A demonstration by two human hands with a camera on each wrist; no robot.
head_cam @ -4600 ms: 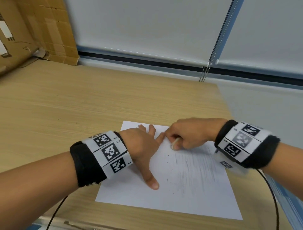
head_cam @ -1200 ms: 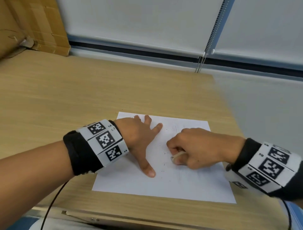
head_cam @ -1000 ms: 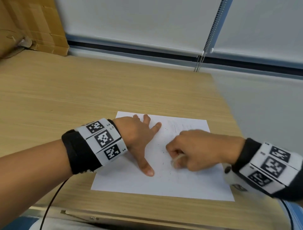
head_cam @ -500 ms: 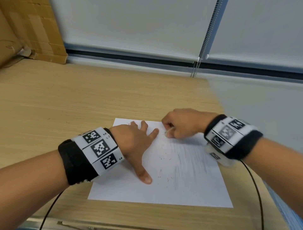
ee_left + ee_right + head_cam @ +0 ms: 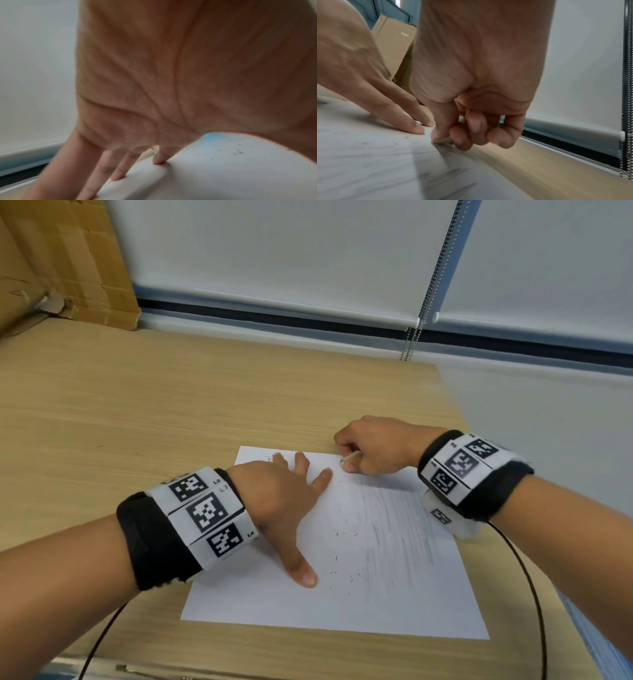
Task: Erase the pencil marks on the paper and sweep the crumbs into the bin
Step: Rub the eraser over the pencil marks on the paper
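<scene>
A white sheet of paper (image 5: 394, 594) lies near the front right corner of the wooden table (image 5: 154, 412). Faint grey pencil marks (image 5: 397, 535) streak its right half. Dark eraser crumbs (image 5: 342, 556) are scattered around its middle. My left hand (image 5: 287, 501) lies flat on the paper's left part, fingers spread and pressing it down (image 5: 157, 161). At the paper's far edge my right hand (image 5: 370, 446) pinches a small pale eraser (image 5: 351, 456), whose tip touches the sheet (image 5: 442, 140). No bin is in view.
Cardboard boxes (image 5: 61, 258) stand at the table's back left. A roller blind with a bead chain (image 5: 411, 340) hangs behind the table. The table's right edge runs just beside the paper. Black cables (image 5: 534, 594) trail from both wrists.
My right hand has gone with the eraser from the paper's middle to its far edge. Pencil streaks it covered now show. The left hand has stayed pressed on the sheet.
</scene>
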